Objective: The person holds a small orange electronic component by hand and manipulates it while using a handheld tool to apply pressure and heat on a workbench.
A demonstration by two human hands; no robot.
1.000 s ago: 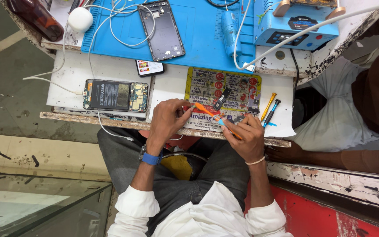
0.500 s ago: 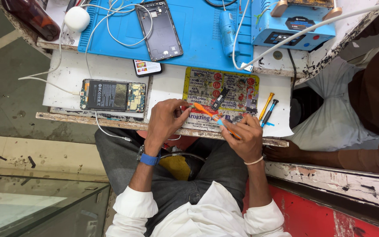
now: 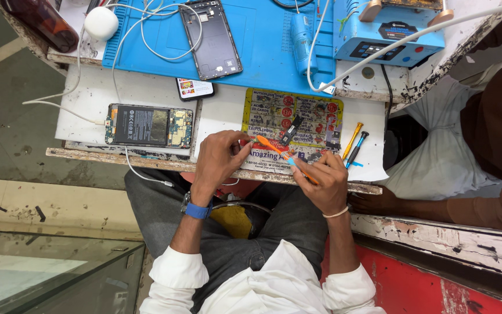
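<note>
Pinching an orange-handled screwdriver point(image 3: 283, 156), the right hand point(image 3: 323, 186) is angling its tip toward a small part, too tiny to identify, that the left hand point(image 3: 219, 160) is pinching over the yellow printed mat point(image 3: 315, 113); the tip slipping could flick it off the bench edge

— What is hidden at the left hand point(image 3: 219, 160)?

— Whatever is pinched under its curled fingertips is covered by the fingers themselves; it is too small to be told.

— And the thin orange-handled tool point(image 3: 280, 156)?

— Its rear end is swallowed by the right hand point(image 3: 323, 183), and its tip is lost against the left fingers.

— What is cut off by the edges?

— The dark brown bottle point(image 3: 50, 23) is clipped at the top left, the blue box-shaped machine point(image 3: 387, 35) at the top, and the seated person in brown clothing point(image 3: 495, 134) at the right; only an arm and lap are seen.
</note>
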